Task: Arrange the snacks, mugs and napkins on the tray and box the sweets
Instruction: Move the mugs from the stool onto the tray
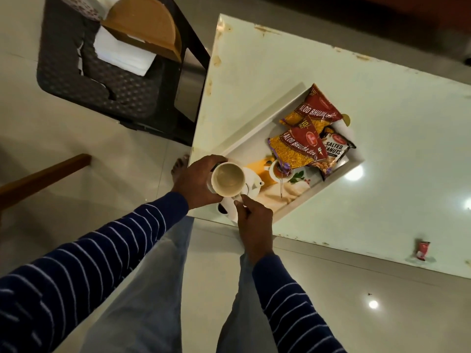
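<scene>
White table, tray with "ALOO BHUJIA SEV" packets, "SALTED PEANUTS"; fingers pinching mug.

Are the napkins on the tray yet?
No, the white napkins lie on the dark chair beside the table, while the tray holds only snack packets.

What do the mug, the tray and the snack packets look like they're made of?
The mug, held by the left hand with the right hand at its handle, looks like glazed ceramic: thick cream rim, soft shine. The tray seems plastic or melamine: smooth white rim, printed picture inside. The snack packets look like glossy plastic film, crinkled and reflective.
</scene>
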Demonstrator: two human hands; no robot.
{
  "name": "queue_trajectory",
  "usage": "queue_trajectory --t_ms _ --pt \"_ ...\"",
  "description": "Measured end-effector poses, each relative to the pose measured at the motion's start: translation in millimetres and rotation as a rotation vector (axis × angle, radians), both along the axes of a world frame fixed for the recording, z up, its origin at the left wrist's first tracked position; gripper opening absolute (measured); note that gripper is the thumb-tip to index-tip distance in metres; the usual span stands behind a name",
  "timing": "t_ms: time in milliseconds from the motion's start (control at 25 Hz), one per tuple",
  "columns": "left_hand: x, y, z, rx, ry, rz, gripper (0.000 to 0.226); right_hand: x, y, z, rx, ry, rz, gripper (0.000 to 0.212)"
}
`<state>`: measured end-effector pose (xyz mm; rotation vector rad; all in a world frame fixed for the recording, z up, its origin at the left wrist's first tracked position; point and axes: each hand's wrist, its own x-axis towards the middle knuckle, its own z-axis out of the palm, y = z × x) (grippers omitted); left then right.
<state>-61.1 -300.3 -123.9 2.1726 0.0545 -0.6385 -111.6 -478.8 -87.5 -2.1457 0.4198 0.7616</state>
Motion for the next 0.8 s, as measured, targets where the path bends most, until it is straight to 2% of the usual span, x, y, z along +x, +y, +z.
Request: queue_trajectory --t_ms 80,160,240,320,440,560,640,720,800 --pt "-0.2 3.4 0.6 0.013 -0.008 -0.032 0.091 4.7 -2.4 9.4 -0.038 0.030 0.016 0.031" --pt "1.0 15.4 3.3 0.023 -0.032 -0.103 0.099 11.8 -6.5 22.3 -0.175 -0.029 -0.005 0.046" --pt "2.4 37.2 7.4 0.053 -0.057 -0.150 0.103 26.1 -9.8 38.0 -0.294 -0.144 -0.042 0.048" --pt "6.2 71.8 14.8 0.087 -0.066 -0.101 0.093 50.9 0.1 50.3 -0.263 -0.235 -0.067 0.043" --pt "25.1 135.5 26.8 0.170 -0.143 0.095 0.066 102.1 40.2 60.3 -0.126 -0.360 0.002 0.029" --pt "62.7 209.0 38.6 0.248 -0.309 0.380 0.053 162.3 109.0 65.9 -0.028 -0.442 0.176 0.024" --pt "95.6 254.3 45.7 0.269 -0.393 0.567 0.050 201.0 161.1 67.0 0.041 -0.498 0.263 0.021" --pt "132.2 286.6 53.5 0.200 -0.373 0.737 0.052 235.8 206.2 65.2 0.096 -0.524 0.306 0.023" --pt "167.2 310.2 54.4 0.136 -0.338 0.759 0.064 268.3 248.1 59.6 0.096 -0.533 0.330 0.028"
